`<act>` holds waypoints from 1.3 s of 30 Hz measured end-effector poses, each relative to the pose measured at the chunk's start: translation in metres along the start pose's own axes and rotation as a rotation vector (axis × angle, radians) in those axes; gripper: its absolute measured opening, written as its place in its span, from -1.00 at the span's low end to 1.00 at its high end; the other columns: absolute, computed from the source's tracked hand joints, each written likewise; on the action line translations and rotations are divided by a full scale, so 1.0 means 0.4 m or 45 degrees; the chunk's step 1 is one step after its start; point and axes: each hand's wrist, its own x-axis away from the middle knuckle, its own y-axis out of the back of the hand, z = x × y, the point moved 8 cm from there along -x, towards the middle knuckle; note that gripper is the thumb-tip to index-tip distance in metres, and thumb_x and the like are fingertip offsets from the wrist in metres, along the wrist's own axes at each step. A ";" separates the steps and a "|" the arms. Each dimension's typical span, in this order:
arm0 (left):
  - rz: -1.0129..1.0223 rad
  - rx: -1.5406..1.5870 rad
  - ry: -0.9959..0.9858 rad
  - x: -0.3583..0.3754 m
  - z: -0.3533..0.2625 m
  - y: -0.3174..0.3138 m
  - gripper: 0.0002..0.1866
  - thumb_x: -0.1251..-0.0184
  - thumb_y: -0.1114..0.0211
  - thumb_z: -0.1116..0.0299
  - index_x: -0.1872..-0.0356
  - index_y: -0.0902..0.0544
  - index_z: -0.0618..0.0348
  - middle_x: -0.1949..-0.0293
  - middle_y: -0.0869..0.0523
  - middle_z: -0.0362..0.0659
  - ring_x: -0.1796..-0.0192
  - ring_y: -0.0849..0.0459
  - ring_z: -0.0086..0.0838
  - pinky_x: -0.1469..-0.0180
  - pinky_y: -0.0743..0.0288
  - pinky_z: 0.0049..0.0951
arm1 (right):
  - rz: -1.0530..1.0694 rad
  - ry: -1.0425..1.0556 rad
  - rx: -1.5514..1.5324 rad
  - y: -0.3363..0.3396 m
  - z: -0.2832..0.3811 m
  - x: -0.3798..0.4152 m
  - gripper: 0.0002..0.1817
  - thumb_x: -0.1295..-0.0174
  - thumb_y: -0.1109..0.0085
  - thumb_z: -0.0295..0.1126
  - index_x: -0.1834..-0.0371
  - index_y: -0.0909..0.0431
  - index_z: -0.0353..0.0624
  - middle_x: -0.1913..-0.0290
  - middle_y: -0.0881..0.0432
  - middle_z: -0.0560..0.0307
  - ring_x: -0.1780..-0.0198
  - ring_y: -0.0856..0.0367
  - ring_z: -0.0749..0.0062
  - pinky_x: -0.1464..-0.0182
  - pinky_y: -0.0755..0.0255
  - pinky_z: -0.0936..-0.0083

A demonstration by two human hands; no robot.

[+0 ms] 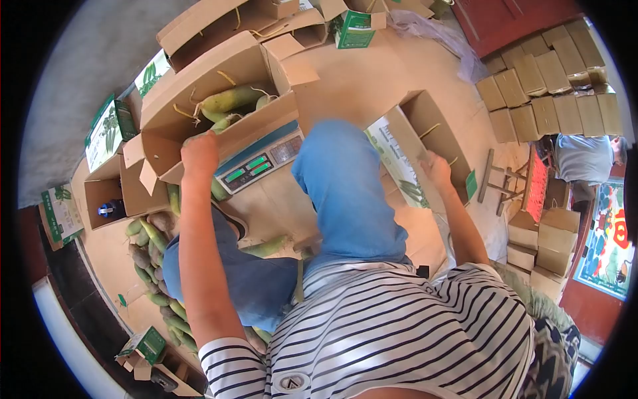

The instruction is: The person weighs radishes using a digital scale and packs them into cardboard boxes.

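Note:
My left hand is closed on the near edge of an open cardboard box, its fingertips hidden by the wrist and box wall. Inside that box lie several green radishes. The box rests on a digital scale with lit green displays. Over to the right, my right hand grips the side wall of a second open cardboard box, printed white and green on one side. That box stands on the floor beside my right knee, and I see only yellow cord handles within it.
Loose green radishes are heaped on the floor at left. More open boxes stand at the top. Stacked cartons line the right side, near a red-topped stool and another person. Plastic film lies at top.

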 end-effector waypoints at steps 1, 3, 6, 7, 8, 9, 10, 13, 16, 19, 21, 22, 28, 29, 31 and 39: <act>0.010 0.016 0.011 -0.008 0.002 -0.014 -0.73 -0.17 -0.27 0.27 0.15 -0.51 0.13 0.25 -0.70 -0.02 0.12 -0.67 -0.11 0.16 -0.56 -0.11 | -0.013 0.023 0.014 0.021 0.012 -0.037 -0.67 -0.06 -0.26 -0.25 0.10 -0.55 -0.08 0.23 -0.64 -0.12 0.15 -0.60 -0.03 0.12 -0.47 0.15; 0.042 0.036 0.029 -0.015 0.006 -0.031 -0.75 -0.21 -0.21 0.31 0.12 -0.50 0.14 0.27 -0.70 -0.02 0.12 -0.67 -0.11 0.16 -0.55 -0.10 | -0.116 0.167 0.041 0.059 0.053 -0.121 -0.73 -0.08 -0.22 -0.31 0.13 -0.56 -0.07 0.22 -0.64 -0.11 0.14 -0.61 -0.02 0.11 -0.47 0.16; 0.079 0.096 0.056 -0.012 0.008 -0.037 -0.76 -0.25 -0.13 0.35 0.08 -0.48 0.15 0.27 -0.70 0.00 0.14 -0.67 -0.10 0.19 -0.53 -0.07 | -0.218 0.378 0.245 0.112 0.134 -0.292 -0.74 -0.05 -0.25 -0.28 0.17 -0.57 -0.03 0.23 -0.65 -0.04 0.17 -0.61 0.00 0.13 -0.48 0.16; 0.079 0.097 0.064 -0.010 0.009 -0.037 -0.76 -0.24 -0.13 0.36 0.08 -0.48 0.14 0.27 -0.70 0.00 0.15 -0.68 -0.10 0.19 -0.52 -0.07 | -0.228 0.402 0.262 0.121 0.150 -0.363 -0.73 -0.05 -0.26 -0.27 0.17 -0.57 -0.02 0.23 -0.65 -0.04 0.16 -0.61 0.01 0.13 -0.48 0.15; 0.077 0.098 0.073 -0.008 0.008 -0.036 -0.76 -0.24 -0.12 0.37 0.08 -0.48 0.14 0.27 -0.70 0.00 0.15 -0.68 -0.10 0.19 -0.52 -0.06 | -0.128 0.394 0.349 0.134 0.187 -0.422 -0.68 -0.07 -0.24 -0.22 0.13 -0.59 -0.10 0.15 -0.64 -0.05 0.12 -0.61 0.01 0.09 -0.48 0.18; 0.072 0.101 0.083 -0.007 0.006 -0.031 -0.76 -0.24 -0.12 0.38 0.08 -0.48 0.13 0.27 -0.70 -0.01 0.15 -0.68 -0.10 0.20 -0.52 -0.06 | -0.098 0.363 0.411 0.147 0.219 -0.470 -0.66 -0.07 -0.25 -0.21 0.11 -0.56 -0.09 0.14 -0.63 -0.05 0.09 -0.60 0.04 0.08 -0.47 0.18; 0.071 0.083 0.079 -0.005 0.002 -0.024 -0.77 -0.22 -0.12 0.41 0.09 -0.47 0.14 0.28 -0.70 -0.02 0.17 -0.69 -0.12 0.20 -0.53 -0.07 | -0.156 0.375 0.422 0.140 0.233 -0.524 -0.63 -0.08 -0.24 -0.23 0.03 -0.53 -0.05 0.06 -0.61 -0.03 0.02 -0.57 0.06 0.03 -0.46 0.18; 0.094 0.057 0.108 0.002 -0.008 -0.003 -0.83 -0.24 -0.10 0.47 0.14 -0.51 0.10 0.25 -0.72 -0.06 0.14 -0.71 -0.16 0.18 -0.56 -0.16 | -0.234 0.213 0.533 0.079 0.262 -0.630 -0.58 -0.10 -0.21 -0.23 -0.05 -0.49 -0.03 -0.02 -0.57 -0.04 -0.06 -0.53 0.03 -0.04 -0.44 0.17; 0.103 0.080 0.134 0.004 -0.007 -0.003 -0.82 -0.22 -0.13 0.48 0.14 -0.51 0.11 0.24 -0.71 -0.07 0.14 -0.70 -0.17 0.15 -0.53 -0.14 | -0.070 0.057 0.333 -0.009 0.304 -0.618 -0.59 -0.15 -0.15 -0.22 -0.08 -0.50 -0.08 -0.05 -0.55 -0.07 -0.09 -0.51 0.00 -0.11 -0.41 0.19; 0.018 0.067 0.093 0.007 -0.010 0.005 -0.78 -0.17 -0.12 0.52 0.13 -0.47 0.14 0.29 -0.71 -0.04 0.19 -0.71 -0.14 0.19 -0.53 -0.10 | -0.170 0.219 0.245 -0.013 0.365 -0.610 -0.68 -0.20 -0.10 -0.25 0.01 -0.53 -0.10 0.00 -0.56 -0.03 -0.07 -0.52 0.05 -0.07 -0.43 0.21; 0.045 0.086 0.105 0.008 -0.009 0.007 -0.78 -0.16 -0.13 0.55 0.15 -0.48 0.15 0.27 -0.71 -0.04 0.18 -0.71 -0.13 0.17 -0.53 -0.12 | -0.322 0.448 0.079 0.024 0.427 -0.584 -0.72 -0.22 -0.08 -0.26 0.06 -0.56 -0.10 0.03 -0.57 0.00 -0.06 -0.52 0.10 -0.05 -0.43 0.23; 0.061 0.083 0.112 0.006 -0.010 0.009 -0.78 -0.15 -0.13 0.56 0.15 -0.48 0.15 0.27 -0.71 -0.04 0.17 -0.71 -0.13 0.17 -0.53 -0.12 | -0.412 0.584 -0.070 0.088 0.501 -0.547 -0.73 -0.22 -0.07 -0.26 0.07 -0.57 -0.10 0.04 -0.58 0.02 -0.06 -0.52 0.13 -0.04 -0.43 0.24; 0.065 0.113 0.133 0.005 -0.012 0.006 -0.77 -0.15 -0.16 0.54 0.14 -0.51 0.13 0.25 -0.71 -0.05 0.14 -0.70 -0.14 0.13 -0.51 -0.12 | -0.453 1.189 -0.267 0.259 0.999 -0.382 -0.77 -0.20 -0.09 -0.31 0.10 -0.58 -0.09 0.06 -0.60 0.09 -0.04 -0.52 0.18 -0.05 -0.42 0.31; 0.019 0.104 0.117 0.007 -0.012 0.009 -0.77 -0.14 -0.16 0.56 0.16 -0.50 0.14 0.28 -0.71 -0.04 0.17 -0.71 -0.12 0.16 -0.53 -0.12 | -0.429 1.305 -0.211 0.241 1.075 -0.372 -0.75 -0.18 -0.11 -0.31 0.09 -0.57 -0.09 0.05 -0.60 0.10 -0.04 -0.51 0.17 -0.07 -0.41 0.30; 0.001 0.117 0.099 0.013 -0.014 0.015 -0.78 -0.14 -0.17 0.54 0.16 -0.50 0.15 0.29 -0.70 -0.03 0.17 -0.70 -0.13 0.17 -0.54 -0.12 | -0.339 1.418 -0.045 0.178 1.216 -0.358 -0.69 -0.21 -0.10 -0.30 -0.01 -0.52 -0.09 0.01 -0.58 0.08 -0.09 -0.48 0.16 -0.09 -0.42 0.29; -0.154 0.311 -0.094 0.019 -0.004 -0.010 -0.82 -0.15 -0.25 0.39 0.26 -0.49 0.18 0.37 -0.66 0.00 0.27 -0.67 -0.08 0.25 -0.53 -0.12 | 0.173 1.186 0.337 -0.069 1.422 -0.405 -0.77 -0.11 -0.07 -0.41 0.19 -0.66 -0.09 0.10 -0.68 0.07 0.04 -0.61 0.17 -0.03 -0.45 0.26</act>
